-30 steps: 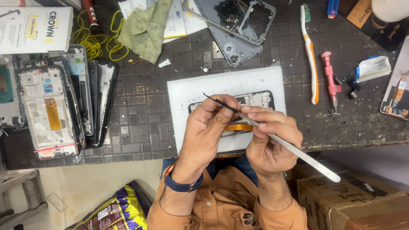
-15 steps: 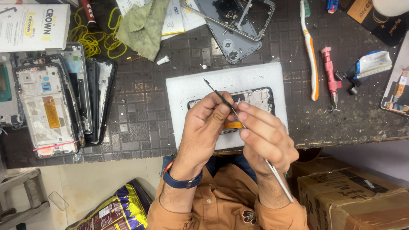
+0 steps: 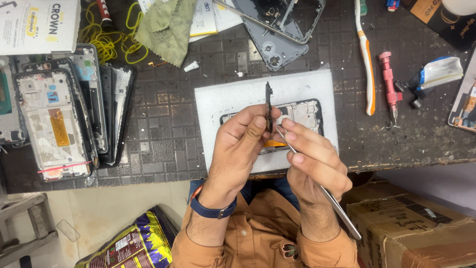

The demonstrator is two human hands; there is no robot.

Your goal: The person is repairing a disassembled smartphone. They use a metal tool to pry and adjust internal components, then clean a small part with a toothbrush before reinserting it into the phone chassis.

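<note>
We see our left hand pinching a thin dark strip between thumb and fingertips, the strip standing nearly upright and poking out above the fingers. Our right hand is curled closed around metal tweezers, whose tips meet the lower end of the strip just beside the left thumb (the long handle runs back past the right wrist toward the near edge of the table). Both hands hover together above an opened phone frame, which lies flat on a white foam pad near the middle of the table's near edge; the strip is lifted clear of the frame, directly over its left half.

Toward the left edge of the table leans a stack of phone frames and screens. At the far edge lie a green cloth, a coil of yellow wire and a grey phone back cover. Right of the pad sit an orange-and-white toothbrush and a pink screwdriver.
</note>
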